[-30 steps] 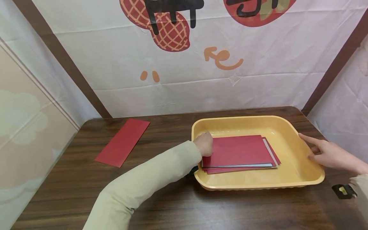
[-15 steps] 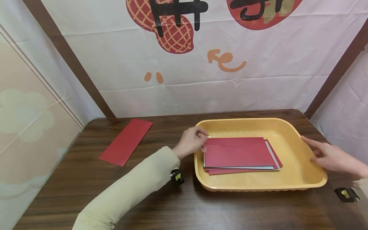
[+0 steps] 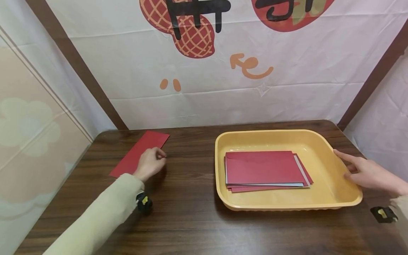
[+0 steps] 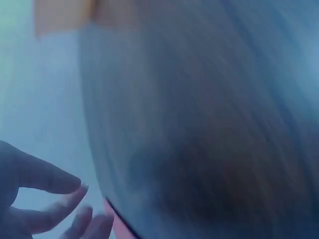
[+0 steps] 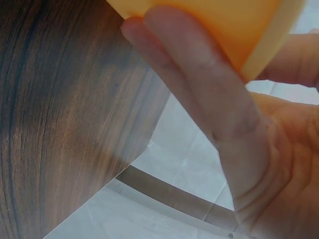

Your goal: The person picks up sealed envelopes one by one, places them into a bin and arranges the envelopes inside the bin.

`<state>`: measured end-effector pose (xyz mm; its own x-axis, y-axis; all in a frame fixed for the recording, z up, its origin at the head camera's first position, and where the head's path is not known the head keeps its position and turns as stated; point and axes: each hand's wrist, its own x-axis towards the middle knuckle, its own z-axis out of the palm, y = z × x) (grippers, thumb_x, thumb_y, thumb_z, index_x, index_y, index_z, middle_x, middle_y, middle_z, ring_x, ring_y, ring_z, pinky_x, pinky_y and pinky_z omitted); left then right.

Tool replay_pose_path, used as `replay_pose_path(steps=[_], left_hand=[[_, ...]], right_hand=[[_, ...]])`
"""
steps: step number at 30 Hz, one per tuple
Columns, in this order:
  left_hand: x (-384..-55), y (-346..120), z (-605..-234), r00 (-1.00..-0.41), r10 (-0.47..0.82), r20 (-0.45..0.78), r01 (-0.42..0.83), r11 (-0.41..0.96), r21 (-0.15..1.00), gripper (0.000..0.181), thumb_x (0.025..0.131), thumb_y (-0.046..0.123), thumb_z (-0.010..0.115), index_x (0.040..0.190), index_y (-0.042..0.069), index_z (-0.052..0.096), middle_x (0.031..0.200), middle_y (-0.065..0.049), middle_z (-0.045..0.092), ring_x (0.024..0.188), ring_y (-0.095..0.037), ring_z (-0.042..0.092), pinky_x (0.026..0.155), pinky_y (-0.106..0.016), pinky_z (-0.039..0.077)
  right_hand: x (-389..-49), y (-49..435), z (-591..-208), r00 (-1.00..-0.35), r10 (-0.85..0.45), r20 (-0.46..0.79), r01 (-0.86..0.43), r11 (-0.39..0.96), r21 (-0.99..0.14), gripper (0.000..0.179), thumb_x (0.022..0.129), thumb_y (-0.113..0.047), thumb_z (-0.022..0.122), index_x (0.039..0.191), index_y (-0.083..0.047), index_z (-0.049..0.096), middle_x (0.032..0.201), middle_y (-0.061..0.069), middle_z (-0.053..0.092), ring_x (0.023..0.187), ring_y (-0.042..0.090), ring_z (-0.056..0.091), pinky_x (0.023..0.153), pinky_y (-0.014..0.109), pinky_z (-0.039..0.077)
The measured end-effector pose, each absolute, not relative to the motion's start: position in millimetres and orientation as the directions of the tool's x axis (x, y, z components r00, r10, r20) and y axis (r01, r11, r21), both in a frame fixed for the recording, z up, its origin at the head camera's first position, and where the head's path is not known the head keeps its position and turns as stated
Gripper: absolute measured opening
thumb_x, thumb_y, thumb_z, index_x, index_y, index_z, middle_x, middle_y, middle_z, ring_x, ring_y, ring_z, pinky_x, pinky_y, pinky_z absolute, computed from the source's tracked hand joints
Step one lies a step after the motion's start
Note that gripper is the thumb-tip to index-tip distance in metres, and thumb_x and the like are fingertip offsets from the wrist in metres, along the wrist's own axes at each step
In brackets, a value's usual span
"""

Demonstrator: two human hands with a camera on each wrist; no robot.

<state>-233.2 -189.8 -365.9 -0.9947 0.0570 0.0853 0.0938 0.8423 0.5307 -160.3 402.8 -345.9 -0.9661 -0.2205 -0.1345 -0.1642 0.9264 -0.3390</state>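
A single red envelope [image 3: 134,153] lies slanted on the table at the left in the head view. My left hand [image 3: 151,163] hovers over its right edge, fingers loosely bent and holding nothing; the left wrist view shows the same hand [image 4: 47,206] with thumb and fingertips near one another. On the right stands a yellow plastic tray [image 3: 264,202], where a stack of red envelopes [image 3: 262,167] lies, pale edges showing between some. My right hand [image 3: 366,171] grips the tray's right wall, thumb on one side and fingers along the outside, as the right wrist view confirms.
Dark wood-grain table [image 3: 191,226] carries everything. A white printed cloth [image 3: 204,99] hangs close behind its back edge, with more cloth at both sides. Black wrist cameras [image 3: 144,203] sit at the sleeve cuffs.
My left hand has left the stack in the tray and swung left to the lone red envelope. The right hand stays at the tray's right side; the tray keeps its place.
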Motion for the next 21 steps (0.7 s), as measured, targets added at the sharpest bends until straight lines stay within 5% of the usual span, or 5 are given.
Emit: replay_pose_path(steps=[5,10,16,21], left_hand=[[-231,-229,-373,-0.979,0.187,0.076,0.202,0.882,0.426,0.044,0.085,0.002,0.054,0.128,-0.006,0.052,0.129,-0.032,0.040,0.118,-0.046,0.040,0.092,-0.060,0.039],[-237,-261,-369,-0.898,0.438,-0.054,0.381,0.832,0.404,0.070,0.080,0.000,0.062,0.145,0.002,0.036,0.152,-0.032,0.012,0.137,-0.053,0.012,0.102,-0.074,0.018],[-246,-290,-365,-0.848,0.479,-0.226,0.337,0.817,0.468,0.083,0.070,-0.006,0.055,0.148,0.003,0.030,0.153,-0.034,0.004,0.137,-0.058,0.003,0.099,-0.071,0.026],[-247,-295,-364,-0.824,0.452,-0.341,0.273,0.845,0.459,0.087,0.075,0.013,0.069,0.150,0.004,0.026,0.153,-0.034,0.004,0.135,-0.058,0.004,0.098,-0.073,0.024]], right_hand=[[-161,402,-345,-0.968,-0.209,-0.138,-0.155,0.933,-0.324,0.076,0.081,-0.003,0.060,0.143,0.015,0.019,0.091,0.024,0.070,0.075,0.022,0.068,0.057,0.024,0.046],[-161,403,-345,-0.969,-0.204,-0.137,-0.150,0.933,-0.327,0.076,0.082,-0.003,0.060,0.143,0.015,0.019,0.091,0.026,0.069,0.077,0.028,0.069,0.057,0.025,0.046],[-161,402,-346,-0.970,-0.206,-0.127,-0.156,0.933,-0.325,0.076,0.081,-0.003,0.061,0.142,0.015,0.020,0.092,0.026,0.069,0.078,0.028,0.069,0.057,0.025,0.046],[-161,402,-346,-0.970,-0.204,-0.130,-0.152,0.931,-0.331,0.076,0.081,-0.002,0.061,0.143,0.015,0.019,0.091,0.025,0.069,0.076,0.026,0.069,0.056,0.025,0.047]])
